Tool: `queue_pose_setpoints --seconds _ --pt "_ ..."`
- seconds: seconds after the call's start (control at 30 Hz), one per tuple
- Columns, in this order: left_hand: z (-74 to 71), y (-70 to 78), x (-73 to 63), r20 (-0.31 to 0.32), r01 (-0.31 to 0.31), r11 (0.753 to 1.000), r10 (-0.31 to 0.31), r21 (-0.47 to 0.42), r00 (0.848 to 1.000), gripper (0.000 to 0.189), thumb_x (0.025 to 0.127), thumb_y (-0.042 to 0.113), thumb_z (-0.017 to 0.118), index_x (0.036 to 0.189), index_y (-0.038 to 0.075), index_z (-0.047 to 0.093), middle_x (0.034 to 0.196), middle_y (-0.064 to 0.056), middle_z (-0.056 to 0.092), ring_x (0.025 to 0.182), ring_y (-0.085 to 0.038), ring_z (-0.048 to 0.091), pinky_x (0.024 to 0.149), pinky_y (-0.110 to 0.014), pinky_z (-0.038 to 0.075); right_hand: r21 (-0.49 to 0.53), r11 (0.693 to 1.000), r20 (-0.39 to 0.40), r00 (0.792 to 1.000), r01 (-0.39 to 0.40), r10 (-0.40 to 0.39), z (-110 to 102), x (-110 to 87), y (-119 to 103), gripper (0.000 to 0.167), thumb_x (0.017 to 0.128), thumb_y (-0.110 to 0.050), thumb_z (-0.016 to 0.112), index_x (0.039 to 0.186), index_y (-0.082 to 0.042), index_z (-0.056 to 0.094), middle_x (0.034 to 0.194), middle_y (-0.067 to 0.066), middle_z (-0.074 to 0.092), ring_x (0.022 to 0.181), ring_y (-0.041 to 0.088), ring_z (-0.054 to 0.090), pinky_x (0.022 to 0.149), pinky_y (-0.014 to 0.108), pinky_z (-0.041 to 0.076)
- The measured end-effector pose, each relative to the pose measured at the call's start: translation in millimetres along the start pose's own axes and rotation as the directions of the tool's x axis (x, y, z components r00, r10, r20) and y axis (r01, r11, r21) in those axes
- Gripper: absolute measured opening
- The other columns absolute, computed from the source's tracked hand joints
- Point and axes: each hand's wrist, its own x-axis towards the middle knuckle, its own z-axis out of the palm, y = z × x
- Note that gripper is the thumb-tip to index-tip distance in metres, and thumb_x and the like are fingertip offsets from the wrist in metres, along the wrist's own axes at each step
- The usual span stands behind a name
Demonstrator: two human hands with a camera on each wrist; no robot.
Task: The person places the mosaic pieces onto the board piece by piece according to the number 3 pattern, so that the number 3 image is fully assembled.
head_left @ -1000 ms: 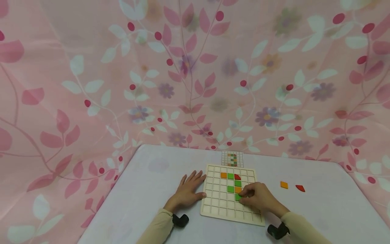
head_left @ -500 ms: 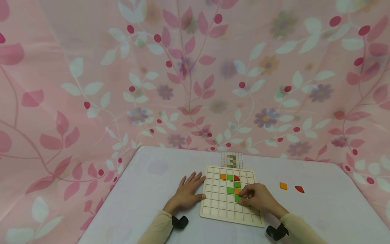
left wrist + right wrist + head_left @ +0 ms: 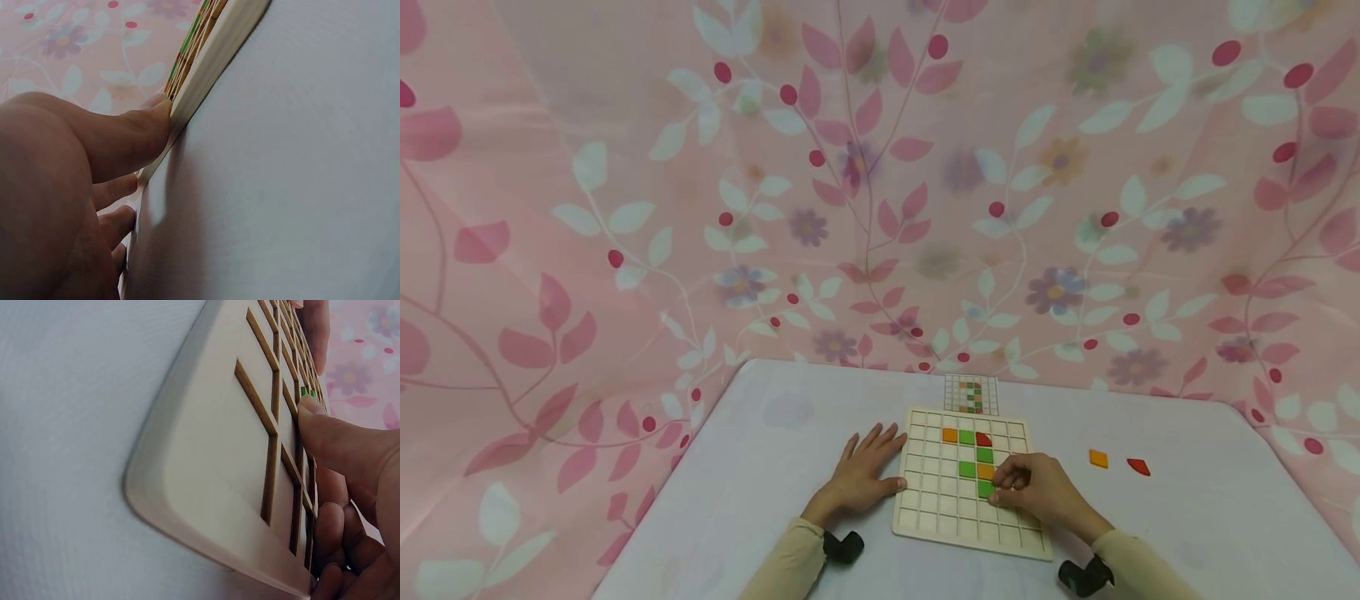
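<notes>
A pale wooden grid board point(image 3: 936, 504) lies on the white table, with orange, green and red tiles set in its cells. My right hand point(image 3: 1037, 487) is over the board's right half, thumb and forefinger at the right edge of the lowest green tile point(image 3: 985, 490). The thumb point(image 3: 319, 425) shows beside that green in the right wrist view, other fingers curled below it. Flat on the table at the board's left, my left hand point(image 3: 859, 473) has its fingers spread. Its thumb point(image 3: 140, 134) rests against the board's side edge point(image 3: 206, 69).
Behind the board lies a printed pattern card point(image 3: 972, 393) with a coloured grid. To the right are a loose orange square tile point(image 3: 1098, 458) and a red quarter-round tile point(image 3: 1138, 467). A pink floral cloth point(image 3: 880, 208) hangs beyond the table's far edge.
My right fingertips have drawn back slightly to the right, uncovering more of the orange and lowest green tiles. The left hand stays in place.
</notes>
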Motion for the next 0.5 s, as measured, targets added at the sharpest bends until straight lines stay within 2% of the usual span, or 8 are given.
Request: queue_pose_setpoints --seconds 0.3,0.5 --pt "-0.6 1.1 -0.5 0.002 0.010 1.000 -0.010 0.001 1.000 0.074 0.101 0.039 0.068 0.164 0.012 0.041 0.175 -0.010 0.030 0.165 -0.038 0.019 0.128 -0.070 0.007 -0.012 0.996 0.037 0.995 0.089 -0.088 -2 0.3 1 0.017 0.084 -0.026 0.091 0.085 -0.018 0.076 0.079 -0.006 0.066 0.069 0.005 0.053 0.062 0.021 0.045" --pt "-2.1 4.7 -1.0 -0.004 0.002 1.000 -0.002 -0.005 1.000 0.075 0.100 0.038 0.069 0.164 0.010 0.042 0.174 -0.013 0.032 0.164 -0.040 0.020 0.127 -0.071 0.008 -0.011 0.991 0.104 0.986 0.132 -0.130 -10 -0.6 1 0.016 0.088 -0.031 0.088 0.090 -0.020 0.077 0.083 -0.007 0.067 0.073 0.003 0.054 0.064 0.020 0.046"
